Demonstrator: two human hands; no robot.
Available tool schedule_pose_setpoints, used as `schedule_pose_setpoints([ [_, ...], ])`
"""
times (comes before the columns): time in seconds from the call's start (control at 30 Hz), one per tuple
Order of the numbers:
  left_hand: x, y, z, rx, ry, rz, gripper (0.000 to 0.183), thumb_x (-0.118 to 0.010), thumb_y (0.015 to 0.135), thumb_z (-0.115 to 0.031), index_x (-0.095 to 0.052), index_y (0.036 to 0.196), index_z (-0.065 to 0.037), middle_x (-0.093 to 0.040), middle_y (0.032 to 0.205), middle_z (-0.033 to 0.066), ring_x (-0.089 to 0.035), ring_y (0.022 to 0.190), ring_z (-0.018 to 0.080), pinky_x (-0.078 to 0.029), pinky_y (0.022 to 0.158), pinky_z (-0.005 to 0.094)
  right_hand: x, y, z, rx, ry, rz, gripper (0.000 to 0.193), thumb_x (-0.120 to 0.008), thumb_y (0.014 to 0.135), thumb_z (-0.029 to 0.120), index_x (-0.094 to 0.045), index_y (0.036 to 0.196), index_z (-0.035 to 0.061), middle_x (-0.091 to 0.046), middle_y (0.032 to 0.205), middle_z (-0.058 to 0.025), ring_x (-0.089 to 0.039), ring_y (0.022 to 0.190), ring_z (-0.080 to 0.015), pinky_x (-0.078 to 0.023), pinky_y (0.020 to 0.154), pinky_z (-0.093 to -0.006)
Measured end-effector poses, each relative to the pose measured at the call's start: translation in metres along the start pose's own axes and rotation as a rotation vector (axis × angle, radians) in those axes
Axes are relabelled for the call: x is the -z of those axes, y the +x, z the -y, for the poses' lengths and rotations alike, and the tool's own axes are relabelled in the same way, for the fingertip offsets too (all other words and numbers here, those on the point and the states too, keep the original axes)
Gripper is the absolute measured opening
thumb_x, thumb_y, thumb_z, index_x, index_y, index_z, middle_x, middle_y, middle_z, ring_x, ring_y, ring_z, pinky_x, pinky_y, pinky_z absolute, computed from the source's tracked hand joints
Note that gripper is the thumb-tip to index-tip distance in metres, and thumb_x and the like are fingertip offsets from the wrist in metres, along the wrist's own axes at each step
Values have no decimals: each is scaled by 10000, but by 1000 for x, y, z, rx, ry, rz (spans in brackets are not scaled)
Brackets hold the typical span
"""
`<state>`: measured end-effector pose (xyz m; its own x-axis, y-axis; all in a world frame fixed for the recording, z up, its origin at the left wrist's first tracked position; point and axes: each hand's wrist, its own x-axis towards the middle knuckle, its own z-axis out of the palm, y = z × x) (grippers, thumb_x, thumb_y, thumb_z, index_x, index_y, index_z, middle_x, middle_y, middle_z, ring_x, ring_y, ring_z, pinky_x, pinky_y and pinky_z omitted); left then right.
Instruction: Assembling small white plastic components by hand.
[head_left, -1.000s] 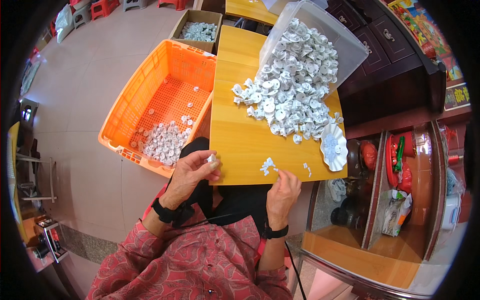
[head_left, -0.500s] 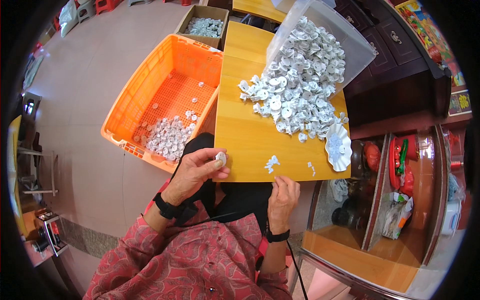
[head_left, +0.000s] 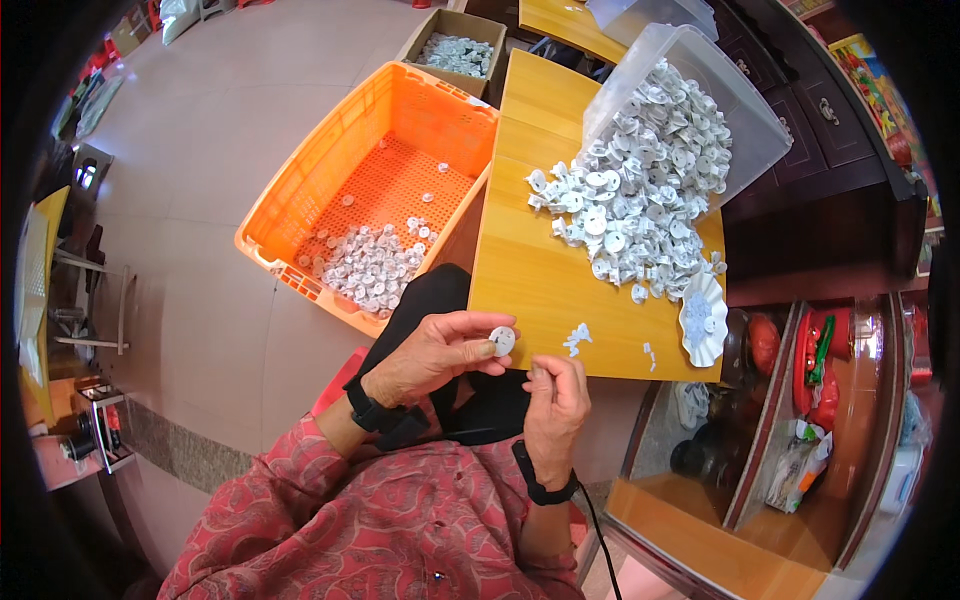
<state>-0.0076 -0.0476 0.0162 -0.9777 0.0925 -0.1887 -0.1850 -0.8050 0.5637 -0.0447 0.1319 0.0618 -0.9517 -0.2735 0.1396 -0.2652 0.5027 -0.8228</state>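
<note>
Holding a round white disc [head_left: 503, 340] over the near left corner of the bench [head_left: 535, 270], pinched between thumb and fingers of the left hand [head_left: 440, 352]. Keeping the right hand [head_left: 555, 415] just beside it, fingers pressed together, impossible to tell whether on anything. Apparently busy with the handling of one single disc between both hands; calling, by the look of it, for a steady left pinch and a fine, well-aimed touch from the right. On the bench, loose white bits [head_left: 577, 338] near the hands, a fluted white dish [head_left: 707, 352] at the right edge, and a big heap of white pieces [head_left: 640, 215], partly inside a clear tub [head_left: 758, 140]. Beyond, at left, an orange crate [head_left: 330, 150] with more discs [head_left: 370, 270] inside, a filled cardboard box [head_left: 452, 80] and pale tiled floor [head_left: 190, 260]; at right, dark drawers [head_left: 825, 115] and open shelves [head_left: 720, 515]
</note>
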Motion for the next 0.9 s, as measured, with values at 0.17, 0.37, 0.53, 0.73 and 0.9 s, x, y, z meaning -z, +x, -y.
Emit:
schedule_pose_setpoints([
  [0.17, 4, -1, 1, -28, 3, 72, 397, -623, 954, -56, -546, 1335, 21, -661, 1171, 138, -683, 992, 186, -570, 895, 288, -13, 9, 15, 200, -7, 25, 102, -610, 934, -4, -646, 1029, -3, -608, 925, -82, -618, 813, -163, -525, 666, -278],
  [0.37, 5, -1, 2, -1, 28, 44, 384, -614, 964, -77, -553, 1332, 13, -657, 1167, 137, -681, 976, 192, -578, 869, 326, -18, 7, 14, 192, -18, -14, 214, -654, 886, -24, -617, 1097, -11, -638, 896, -114, -636, 785, -211, -518, 694, -317],
  [0.53, 4, -1, 0, 5, 46, 41, 373, -613, 966, -78, -560, 1325, 11, -671, 1114, 127, -684, 926, 176, -588, 829, 319, -16, 8, 15, 217, -70, -2, 271, -655, 863, -52, -593, 1124, -17, -632, 881, -133, -649, 777, -256, -530, 703, -352],
  [0.73, 4, -2, 0, 2, 91, 15, 363, -620, 964, -91, -575, 1309, 11, -683, 1071, 112, -682, 900, 161, -586, 806, 308, -16, 8, 14, 255, -67, 12, 277, -660, 849, -59, -596, 1116, -22, -626, 865, -128, -637, 735, -240, -531, 668, -338],
  [0.9, 3, -1, 0, 9, 91, 27, 368, -623, 969, -119, -573, 1311, 9, -687, 1082, 104, -683, 889, 139, -575, 811, 258, -16, 7, 15, 255, -76, 15, 280, -660, 844, -63, -601, 1114, -20, -625, 858, -124, -628, 715, -232, -528, 653, -332],
])
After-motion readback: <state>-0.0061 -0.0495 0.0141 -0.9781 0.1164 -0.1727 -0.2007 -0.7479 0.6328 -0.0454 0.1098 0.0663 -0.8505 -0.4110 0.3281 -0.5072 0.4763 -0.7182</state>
